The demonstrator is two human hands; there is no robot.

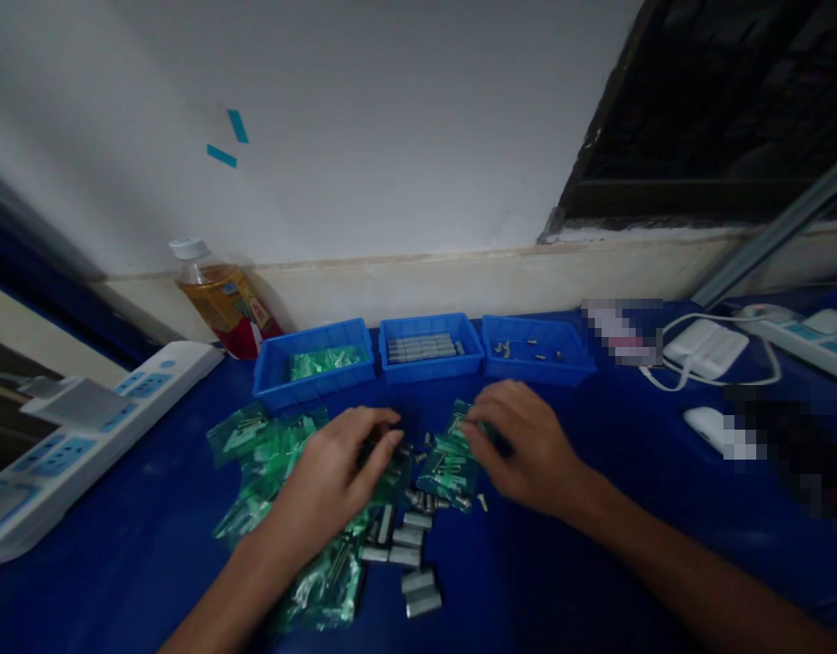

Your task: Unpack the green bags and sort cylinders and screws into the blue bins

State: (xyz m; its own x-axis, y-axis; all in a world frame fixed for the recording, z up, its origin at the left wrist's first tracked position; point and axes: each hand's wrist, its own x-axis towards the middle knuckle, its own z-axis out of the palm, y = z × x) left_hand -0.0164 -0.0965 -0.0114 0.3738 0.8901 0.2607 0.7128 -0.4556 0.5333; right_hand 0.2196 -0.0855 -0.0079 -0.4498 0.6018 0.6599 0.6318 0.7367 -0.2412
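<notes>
My left hand (340,463) is over the pile of green plastic bags (269,463), its thumb and index finger curved with a small gap between them. I see nothing held there, though the other fingers are partly hidden. My right hand (520,445) pinches the upper right edge of a small green plastic bag (449,468) with metal pieces in it. Between and below my hands lie loose screws (428,501) and short grey metal bars (406,554). More bags of metal parts (327,586) lie under and beside my left forearm.
Along the wall stand three blue bins: one with green bags (272,386), one with metal rods (432,368), one with a few screws (534,370). A bottle (221,304) and a power strip (146,391) are at left. A white charger (708,348) with cables and a mouse (708,425) lie right.
</notes>
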